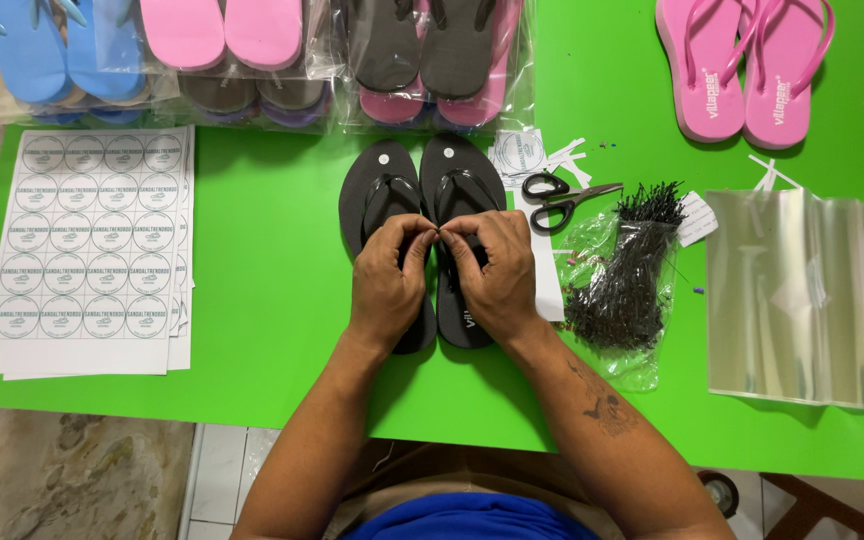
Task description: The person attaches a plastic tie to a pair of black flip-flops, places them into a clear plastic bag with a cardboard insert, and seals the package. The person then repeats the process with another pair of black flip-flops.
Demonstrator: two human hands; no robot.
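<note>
A pair of black flip-flops (pixel 422 180) lies side by side on the green table (pixel 272 290), toes pointing away from me. My left hand (pixel 387 280) and my right hand (pixel 492 270) rest on the pair with fingertips pinched together between the two straps. Something very small seems held at the fingertips; I cannot tell what it is. Just right of the pair lie black-handled scissors (pixel 557 198) and a clear bag of thin black tag fasteners (pixel 627 275).
Sheets of round white stickers (pixel 92 245) lie at left. Bagged flip-flops in blue, pink and black (pixel 252 60) line the far edge. A loose pink pair (pixel 742 65) sits far right, above a stack of clear plastic bags (pixel 802 295).
</note>
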